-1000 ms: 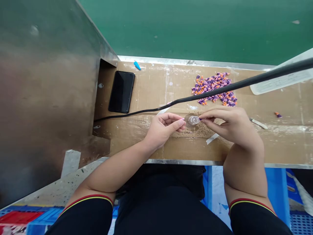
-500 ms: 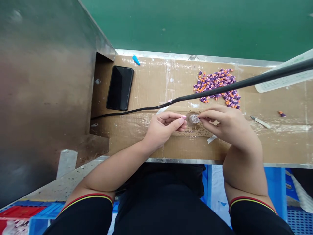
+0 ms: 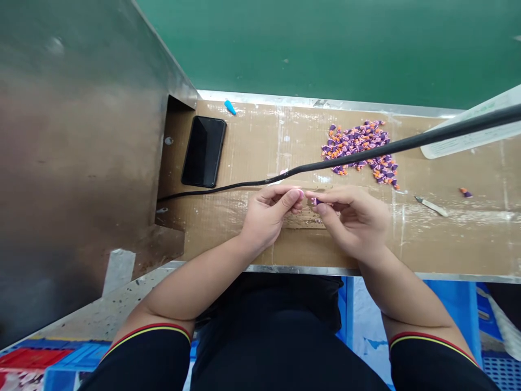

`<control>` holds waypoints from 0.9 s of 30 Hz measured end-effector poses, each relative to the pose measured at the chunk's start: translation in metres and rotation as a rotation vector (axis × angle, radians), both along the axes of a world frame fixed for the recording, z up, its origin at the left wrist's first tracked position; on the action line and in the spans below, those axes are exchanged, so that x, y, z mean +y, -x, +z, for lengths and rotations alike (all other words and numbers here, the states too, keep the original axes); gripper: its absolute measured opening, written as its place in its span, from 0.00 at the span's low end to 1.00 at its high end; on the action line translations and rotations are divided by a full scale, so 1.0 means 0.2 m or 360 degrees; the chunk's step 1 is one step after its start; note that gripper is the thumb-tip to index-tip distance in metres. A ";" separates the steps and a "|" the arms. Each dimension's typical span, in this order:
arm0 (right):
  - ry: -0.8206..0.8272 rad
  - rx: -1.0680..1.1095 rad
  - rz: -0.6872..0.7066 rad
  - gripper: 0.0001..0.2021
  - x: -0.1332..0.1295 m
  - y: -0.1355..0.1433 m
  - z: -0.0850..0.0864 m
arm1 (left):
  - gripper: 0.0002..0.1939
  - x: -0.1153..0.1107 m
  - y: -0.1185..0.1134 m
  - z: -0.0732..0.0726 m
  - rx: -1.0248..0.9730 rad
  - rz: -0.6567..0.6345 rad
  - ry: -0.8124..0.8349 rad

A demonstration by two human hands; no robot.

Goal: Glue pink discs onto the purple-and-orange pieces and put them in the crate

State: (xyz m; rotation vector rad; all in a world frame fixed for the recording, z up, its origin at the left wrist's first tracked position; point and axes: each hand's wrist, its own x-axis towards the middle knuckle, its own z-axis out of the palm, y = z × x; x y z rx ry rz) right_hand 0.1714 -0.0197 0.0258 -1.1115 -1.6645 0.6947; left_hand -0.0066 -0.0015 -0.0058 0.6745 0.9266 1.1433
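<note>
Between the thumb and forefinger of my left hand (image 3: 268, 214) is a small pink piece (image 3: 300, 192), mostly covered by the fingertips. My right hand (image 3: 354, 217) pinches a small purple piece (image 3: 318, 201) with pink on it, close to the left fingertips. The two hands nearly meet above the cardboard-covered bench (image 3: 228, 228). Behind them lies a pile of small purple, pink and orange pieces (image 3: 360, 142). What sits directly beneath the right fingers is mostly hidden.
A black cable (image 3: 350, 159) crosses over the bench and part of the pile. At left lies a black phone (image 3: 203, 152), with a blue tip (image 3: 230, 107) behind it. To the right are a small blade tool (image 3: 431, 206), one loose piece (image 3: 466, 192) and a white container (image 3: 456, 136).
My right hand has moved left from the small clear cup and turned, bringing the purple piece close to my left hand. The cup is now hidden. My left hand keeps its pinch.
</note>
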 end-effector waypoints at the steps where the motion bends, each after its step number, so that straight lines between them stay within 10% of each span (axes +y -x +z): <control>1: 0.0061 0.0086 0.0012 0.06 -0.01 0.01 -0.01 | 0.21 0.00 0.00 0.00 0.0036 0.0031 -0.0072; 9: 0.0215 0.0355 0.0013 0.03 -0.04 0.04 0.00 | 0.17 -0.04 0.00 0.05 0.0478 0.0144 -0.0492; 27: -0.0477 -0.0168 -0.0147 0.12 0.01 0.05 -0.08 | 0.11 -0.04 -0.01 0.03 -0.0054 0.0112 -0.0199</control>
